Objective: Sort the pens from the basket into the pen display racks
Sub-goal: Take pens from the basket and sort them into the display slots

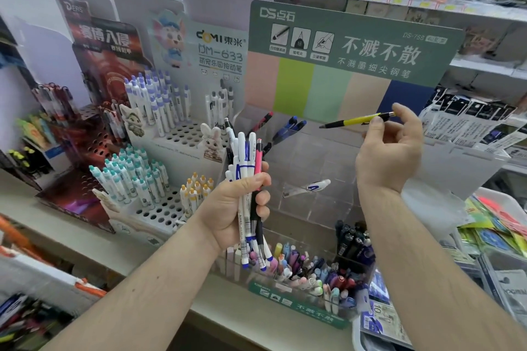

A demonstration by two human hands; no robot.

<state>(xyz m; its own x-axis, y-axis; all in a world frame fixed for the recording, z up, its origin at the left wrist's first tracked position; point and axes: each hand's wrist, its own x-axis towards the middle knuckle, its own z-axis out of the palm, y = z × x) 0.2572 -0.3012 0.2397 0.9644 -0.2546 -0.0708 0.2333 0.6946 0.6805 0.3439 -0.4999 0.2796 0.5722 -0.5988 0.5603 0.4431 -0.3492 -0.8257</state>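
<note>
Gripping a bundle of pens point(247, 179) in left hand point(239, 208); right hand point(390, 151) pinching yellow pen point(358, 120) above clear rack point(313, 168), under "DS-758" header card point(353, 42), beside "DOMI DM-633" display point(219, 48).

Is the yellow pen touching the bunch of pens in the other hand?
Apart. The head view shows the yellow pen pinched in the right hand, with clear space between it and the bunch of pens gripped by the left hand.
</note>
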